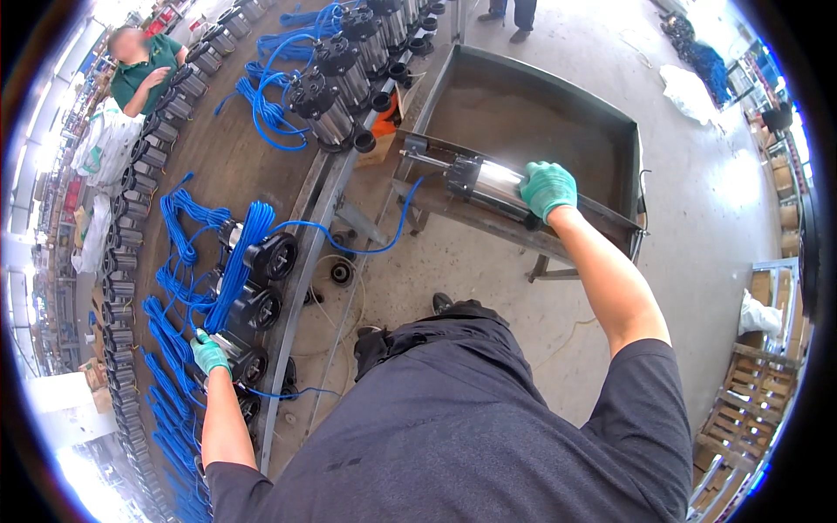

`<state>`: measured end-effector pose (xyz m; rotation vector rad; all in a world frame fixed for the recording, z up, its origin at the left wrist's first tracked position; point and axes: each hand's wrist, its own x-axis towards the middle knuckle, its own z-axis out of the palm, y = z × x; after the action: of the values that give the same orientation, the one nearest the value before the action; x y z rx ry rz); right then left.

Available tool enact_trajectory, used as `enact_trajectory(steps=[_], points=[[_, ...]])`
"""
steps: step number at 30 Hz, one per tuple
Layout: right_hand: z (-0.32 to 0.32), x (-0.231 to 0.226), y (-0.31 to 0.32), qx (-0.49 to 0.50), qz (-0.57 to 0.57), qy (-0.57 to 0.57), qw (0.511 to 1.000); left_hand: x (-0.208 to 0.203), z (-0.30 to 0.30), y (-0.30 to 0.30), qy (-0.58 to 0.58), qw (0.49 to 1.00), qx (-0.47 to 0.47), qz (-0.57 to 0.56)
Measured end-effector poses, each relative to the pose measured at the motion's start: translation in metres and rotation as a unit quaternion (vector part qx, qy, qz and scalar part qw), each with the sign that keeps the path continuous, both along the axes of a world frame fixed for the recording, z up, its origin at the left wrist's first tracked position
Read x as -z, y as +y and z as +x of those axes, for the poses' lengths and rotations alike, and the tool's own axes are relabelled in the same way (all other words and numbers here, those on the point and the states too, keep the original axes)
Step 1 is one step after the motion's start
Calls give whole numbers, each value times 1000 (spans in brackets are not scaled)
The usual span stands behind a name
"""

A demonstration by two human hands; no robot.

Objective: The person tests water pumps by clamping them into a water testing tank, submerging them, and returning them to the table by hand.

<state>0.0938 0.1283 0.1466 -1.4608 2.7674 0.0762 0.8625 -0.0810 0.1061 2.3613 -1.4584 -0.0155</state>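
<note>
Grey workshop floor (706, 200), brown bench (231, 157), silver cylinder (501, 180) along metal tank (562, 91)

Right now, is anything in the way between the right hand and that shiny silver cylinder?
Just the green glove on the right hand; nothing else visible. That hand is already on the silver cylinder, near its right end. The blue cable loops off to the left, clear of it.

A: Doing what with green-gloved right hand (549, 189)?
B: Gripping silver pump (497, 183) lying along near edge of metal tank (625, 161).
A: Doing what with left hand (209, 353)?
B: Grasping lower end of blue cable bundle (240, 266), over pumps (260, 307) lying on bench (227, 131).
A: Seeing anything else?
B: Seeing upright pumps (324, 109) lining bench edge, co-worker (142, 74) in green across bench.
</note>
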Motion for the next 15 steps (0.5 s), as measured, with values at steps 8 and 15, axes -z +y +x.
enact_trajectory(steps=[8, 15], points=[[1, -1, 0, 5, 1, -6, 1000, -7, -4, 8, 3, 1000, 8, -29], [2, -5, 2, 8, 2, -10, 1000, -8, -4, 6, -4, 999, 1, -34]])
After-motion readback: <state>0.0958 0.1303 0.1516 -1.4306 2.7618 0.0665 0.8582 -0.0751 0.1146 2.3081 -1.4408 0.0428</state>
